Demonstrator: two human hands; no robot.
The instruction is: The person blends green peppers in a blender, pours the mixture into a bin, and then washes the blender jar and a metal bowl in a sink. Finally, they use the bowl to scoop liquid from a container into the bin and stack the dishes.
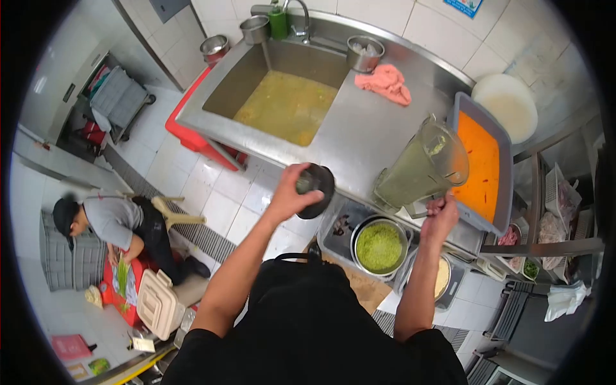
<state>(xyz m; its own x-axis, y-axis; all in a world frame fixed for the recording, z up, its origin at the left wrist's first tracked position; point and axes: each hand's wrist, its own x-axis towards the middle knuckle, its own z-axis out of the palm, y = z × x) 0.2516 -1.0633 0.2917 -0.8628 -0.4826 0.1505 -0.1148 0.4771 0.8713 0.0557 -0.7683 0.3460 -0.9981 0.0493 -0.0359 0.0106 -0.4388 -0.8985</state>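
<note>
My left hand [292, 196] is closed round a dark round lid [316, 190], held in the air in front of the steel counter [359, 135]. On the right, my right hand [440, 220] grips the handle of a clear blender jar [414, 168], whose walls have a greenish film. The jar leans over the counter's front edge, its open mouth towards the upper right. Beside it lies a grey tub [505, 186] of orange liquid. Below the counter edge is a metal pot [380, 249] of chopped green food.
A sink [221, 96] holds cloudy yellow-green water. Near it are a pink cloth [385, 83], a metal pot [365, 54] and a white bucket [507, 106]. Metal shelving [545, 247] stands right. At the left a seated person [115, 224] handles green stalks over a red surface [128, 308].
</note>
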